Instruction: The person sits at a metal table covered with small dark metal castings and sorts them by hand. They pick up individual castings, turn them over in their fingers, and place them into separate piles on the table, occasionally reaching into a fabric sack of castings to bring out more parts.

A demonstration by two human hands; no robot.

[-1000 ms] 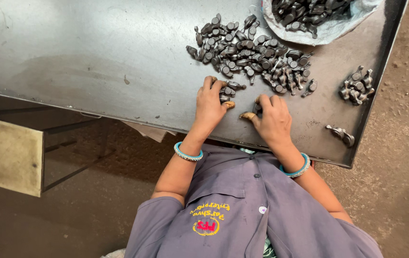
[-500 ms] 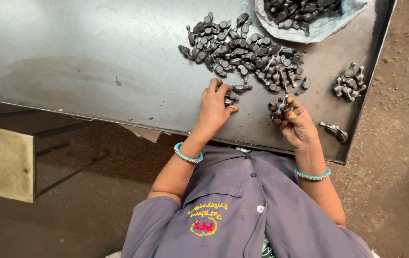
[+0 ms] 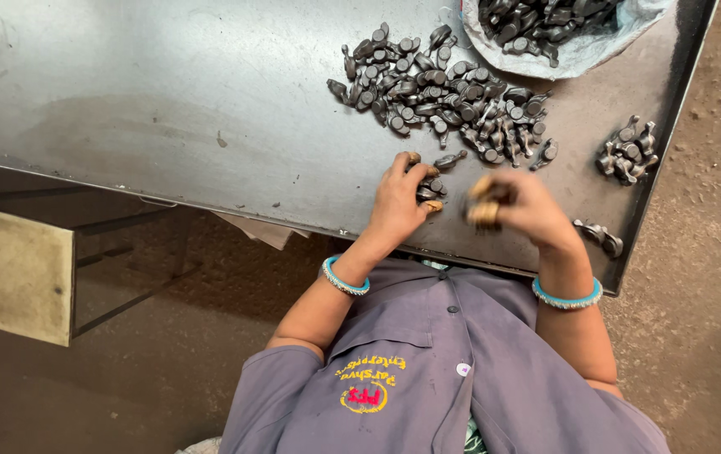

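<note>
bench (image 3: 167,101): grey metal sheet, scuffed | main heap (image 3: 445,92) of dark metal parts, centre-right | small heap (image 3: 627,151) near right edge | two loose parts (image 3: 600,237) at near right corner | white sack (image 3: 583,52) of parts at far edge

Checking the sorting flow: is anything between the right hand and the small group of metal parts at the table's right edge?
Nothing visible: bare table lies between the right hand and the small group.

Left hand (image 3: 398,197) flat, right hand (image 3: 522,206) raised, fingers curled
</note>
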